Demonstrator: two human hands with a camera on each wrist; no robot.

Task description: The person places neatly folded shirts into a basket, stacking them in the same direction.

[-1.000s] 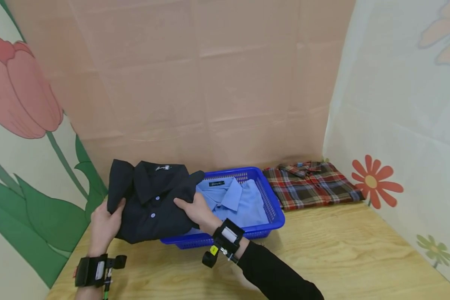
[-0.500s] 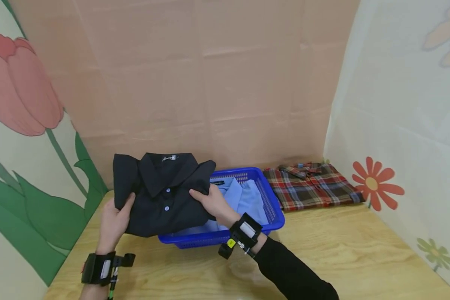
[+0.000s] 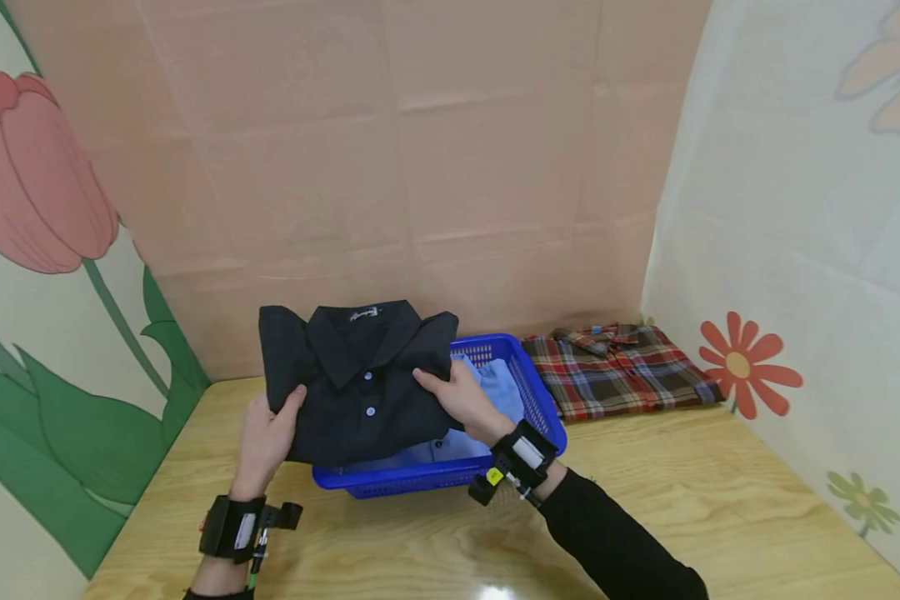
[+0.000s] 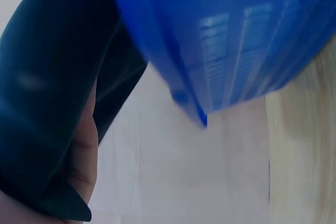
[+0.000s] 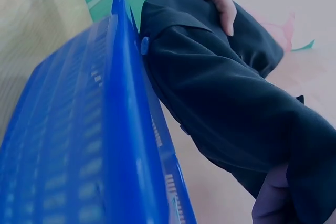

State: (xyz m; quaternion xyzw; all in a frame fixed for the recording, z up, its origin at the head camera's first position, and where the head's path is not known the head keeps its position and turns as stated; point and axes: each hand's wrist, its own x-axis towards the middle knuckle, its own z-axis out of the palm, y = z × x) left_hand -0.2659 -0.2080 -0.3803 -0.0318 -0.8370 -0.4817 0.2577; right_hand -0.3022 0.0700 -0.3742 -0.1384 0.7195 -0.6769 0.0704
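A folded black shirt [image 3: 345, 417] with a collar and pale buttons is held up over the left part of a blue plastic basket [image 3: 547, 408]. My left hand [image 3: 267, 435] grips its left side, thumb on top and fingers underneath. On the opposite side my right hand [image 3: 468, 402] pinches it the same way. A light blue shirt [image 3: 502, 388] lies in the basket, mostly covered by the black one in the head view. In the right wrist view, the black shirt [image 5: 226, 93] hangs just above the basket rim [image 5: 134, 103].
A folded plaid shirt [image 3: 622, 375] lies on the wooden table [image 3: 645, 483] to the right of the basket. Behind the table rises a pinkish-brown backdrop [image 3: 420, 167]. Flower-printed panels [image 3: 795, 275] stand at both sides.
Both hands have carried the black shirt to the right, from beside the basket's left end to over it. More of the light blue shirt is now covered.
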